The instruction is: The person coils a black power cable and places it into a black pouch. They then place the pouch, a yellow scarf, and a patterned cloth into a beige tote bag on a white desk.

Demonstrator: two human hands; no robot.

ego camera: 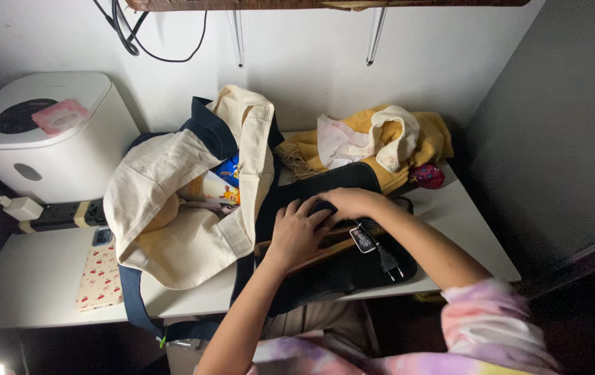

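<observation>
Both our hands rest on the flat black fabric bag [332, 267] lying mid-desk, its long axis running left to right just ahead of us. Left hand [296, 232] lies spread, palm down, grasping nothing. Right hand [349, 203] curls over the far edge; its grip we cannot tell. Cream canvas tote [186, 208] sits just left.

Black bag [325, 267] flat on white table, front edge, mouth open, just beside cream tote.
</observation>
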